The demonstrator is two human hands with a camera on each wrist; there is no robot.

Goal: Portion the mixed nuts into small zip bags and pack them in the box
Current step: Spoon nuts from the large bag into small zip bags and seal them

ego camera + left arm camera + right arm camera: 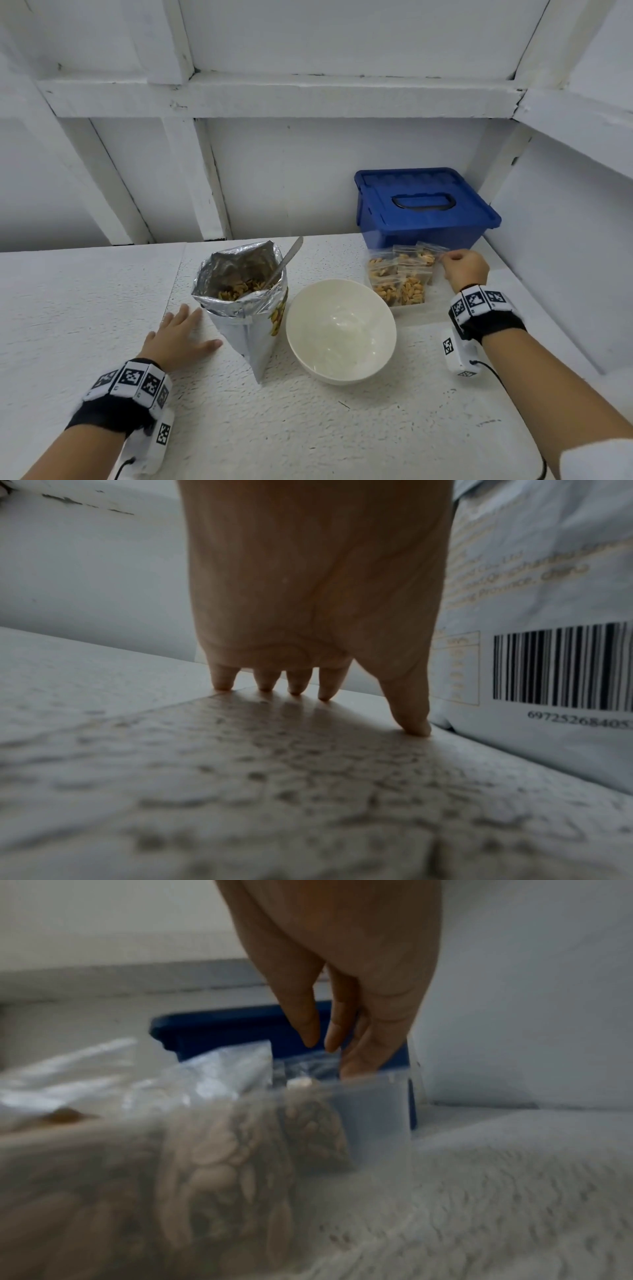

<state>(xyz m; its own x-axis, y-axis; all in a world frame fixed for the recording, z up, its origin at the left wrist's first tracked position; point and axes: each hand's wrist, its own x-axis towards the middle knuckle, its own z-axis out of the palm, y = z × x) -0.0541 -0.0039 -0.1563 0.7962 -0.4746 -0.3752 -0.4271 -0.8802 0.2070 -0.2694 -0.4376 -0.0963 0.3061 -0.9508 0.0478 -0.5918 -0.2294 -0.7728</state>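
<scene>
A person's left hand (180,334) rests spread, fingertips (222,681) on the white table (102,308) just left of the open foil nut bag (245,294). Right of an empty bowl (340,330), the right hand (464,269) pinches a filled zip bag (426,255) in the clear box (406,305).

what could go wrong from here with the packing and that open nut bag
1. The foil nut bag stands open and leaning, with a spoon propped inside; the left hand lies flat on the table beside it, so a bump could tip it and spill the nuts.
2. The zip bags stick up above the clear box; as the right hand works at the far one, it may dislodge a neighbour.
</scene>
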